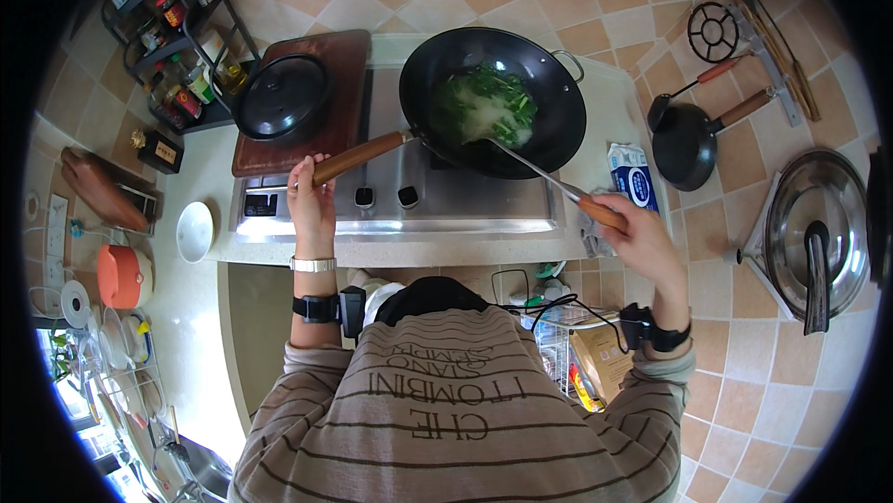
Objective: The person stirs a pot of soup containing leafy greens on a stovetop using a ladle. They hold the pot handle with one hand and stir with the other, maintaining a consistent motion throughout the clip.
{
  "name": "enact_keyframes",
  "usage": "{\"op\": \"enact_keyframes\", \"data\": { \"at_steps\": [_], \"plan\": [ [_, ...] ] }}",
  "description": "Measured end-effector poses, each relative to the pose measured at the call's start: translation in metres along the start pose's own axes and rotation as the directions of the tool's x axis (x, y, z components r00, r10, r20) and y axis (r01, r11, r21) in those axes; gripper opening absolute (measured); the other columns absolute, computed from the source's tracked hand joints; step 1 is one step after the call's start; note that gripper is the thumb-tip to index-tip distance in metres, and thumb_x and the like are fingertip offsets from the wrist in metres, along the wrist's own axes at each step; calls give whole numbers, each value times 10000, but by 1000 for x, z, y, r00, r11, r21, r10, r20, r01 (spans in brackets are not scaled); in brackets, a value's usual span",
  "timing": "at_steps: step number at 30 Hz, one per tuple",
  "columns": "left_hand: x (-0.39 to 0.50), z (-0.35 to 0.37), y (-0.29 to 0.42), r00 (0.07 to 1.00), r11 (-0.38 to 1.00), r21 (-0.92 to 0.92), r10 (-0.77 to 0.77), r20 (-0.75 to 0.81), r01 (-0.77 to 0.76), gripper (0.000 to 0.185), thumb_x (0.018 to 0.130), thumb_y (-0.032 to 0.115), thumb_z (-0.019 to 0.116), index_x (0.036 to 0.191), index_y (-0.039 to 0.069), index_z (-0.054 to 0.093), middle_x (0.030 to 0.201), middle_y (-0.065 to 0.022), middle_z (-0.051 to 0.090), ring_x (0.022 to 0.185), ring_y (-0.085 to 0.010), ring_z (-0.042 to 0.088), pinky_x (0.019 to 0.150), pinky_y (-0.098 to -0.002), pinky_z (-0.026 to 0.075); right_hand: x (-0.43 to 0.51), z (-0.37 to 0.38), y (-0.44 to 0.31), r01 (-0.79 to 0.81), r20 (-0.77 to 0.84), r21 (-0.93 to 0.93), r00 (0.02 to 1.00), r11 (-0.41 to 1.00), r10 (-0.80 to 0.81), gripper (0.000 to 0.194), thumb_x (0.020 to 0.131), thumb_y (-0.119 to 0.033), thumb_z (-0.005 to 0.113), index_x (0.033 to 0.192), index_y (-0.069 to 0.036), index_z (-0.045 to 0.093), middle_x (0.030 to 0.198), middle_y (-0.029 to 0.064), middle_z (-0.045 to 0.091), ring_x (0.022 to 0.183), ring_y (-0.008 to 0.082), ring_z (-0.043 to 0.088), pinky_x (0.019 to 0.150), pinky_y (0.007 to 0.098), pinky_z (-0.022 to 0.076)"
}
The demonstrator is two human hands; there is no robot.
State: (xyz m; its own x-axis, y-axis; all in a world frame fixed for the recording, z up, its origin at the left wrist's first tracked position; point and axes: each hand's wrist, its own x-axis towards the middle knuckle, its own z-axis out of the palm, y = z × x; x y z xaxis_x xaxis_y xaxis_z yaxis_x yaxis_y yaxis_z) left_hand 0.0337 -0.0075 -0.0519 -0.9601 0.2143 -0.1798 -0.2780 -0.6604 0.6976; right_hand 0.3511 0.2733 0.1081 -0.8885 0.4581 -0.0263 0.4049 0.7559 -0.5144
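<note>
A black wok (pixel 558 105) sits over the steel gas stove (pixel 460 203), with green leafy vegetables (pixel 516 95) in cloudy, bubbling liquid. My left hand (pixel 310 189) is closed around the end of the wok's wooden handle (pixel 363 157). In my right hand (pixel 642 234) is the wooden grip of a long metal cooking utensil (pixel 537 169), which slants down to the left into the wok. Its head is hidden by the vegetables and liquid, so I cannot tell its kind.
Left of the wok, a lidded black pot (pixel 282 98) rests on a wooden board (pixel 349 77). A white bowl (pixel 195 231) stands on the left counter, below a spice rack (pixel 185 35). A blue-and-white packet (pixel 631 175) and a grey cloth (pixel 593 234) lie right of the stove. A small pan (pixel 685 147) hangs on the right wall.
</note>
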Motion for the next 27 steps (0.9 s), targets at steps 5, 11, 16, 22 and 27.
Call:
{"op": "enact_keyframes", "data": {
  "at_steps": [5, 11, 16, 22, 27],
  "plan": [
    [0, 0, 0, 1000, 1000, 4, -8, 6, 8, 53, 877, 151, 633, 903, 132, 591, 964, -49, 660, 960, -187, 622, 731, -282, 488, 27, 45, 5, -195, 114, 29, 975, 980, 191, 423, 812, -157, 587, 1216, -104, 475, 907, 238, 634, 849, 394, 619, 741, 415, 486],
    [0, -1, 2, 1000, 1000, 14, -21, 13, 21, 48, 878, 152, 632, 900, 132, 594, 966, -45, 661, 963, -180, 619, 731, -279, 487, 73, 67, 37, -143, -12, 208, 989, 968, 149, 397, 833, -139, 581, 1217, -83, 497, 874, 191, 637, 780, 312, 626, 707, 343, 477],
    [2, -1, 3, 1000, 1000, 9, -26, 16, 26, 44, 880, 150, 629, 898, 129, 595, 962, -43, 661, 962, -178, 620, 738, -280, 485, 72, 21, 55, -299, 91, 594, 947, 747, 307, 395, 853, -103, 576, 1243, -87, 514, 765, 26, 579, 587, 80, 493, 534, 213, 396],
    [1, 0, 0, 1000, 1000, 5, -15, 3, 15, 48, 878, 148, 630, 898, 130, 590, 962, -48, 661, 962, -184, 620, 743, -282, 484, 70, 17, 55, -473, 66, 610, 830, 635, 554, 413, 882, -150, 556, 1286, -102, 484, 648, -7, 505, 421, 50, 338, 370, 217, 234],
    [1, 0, 1, 1000, 1000, 6, -14, -12, 14, 52, 878, 151, 632, 904, 130, 592, 961, -46, 660, 962, -187, 620, 742, -285, 484, 56, 27, 63, -523, 217, 672, 816, 525, 535, 434, 891, -175, 565, 1305, -91, 467, 653, -5, 508, 421, 35, 331, 356, 201, 191]
  ]
}}
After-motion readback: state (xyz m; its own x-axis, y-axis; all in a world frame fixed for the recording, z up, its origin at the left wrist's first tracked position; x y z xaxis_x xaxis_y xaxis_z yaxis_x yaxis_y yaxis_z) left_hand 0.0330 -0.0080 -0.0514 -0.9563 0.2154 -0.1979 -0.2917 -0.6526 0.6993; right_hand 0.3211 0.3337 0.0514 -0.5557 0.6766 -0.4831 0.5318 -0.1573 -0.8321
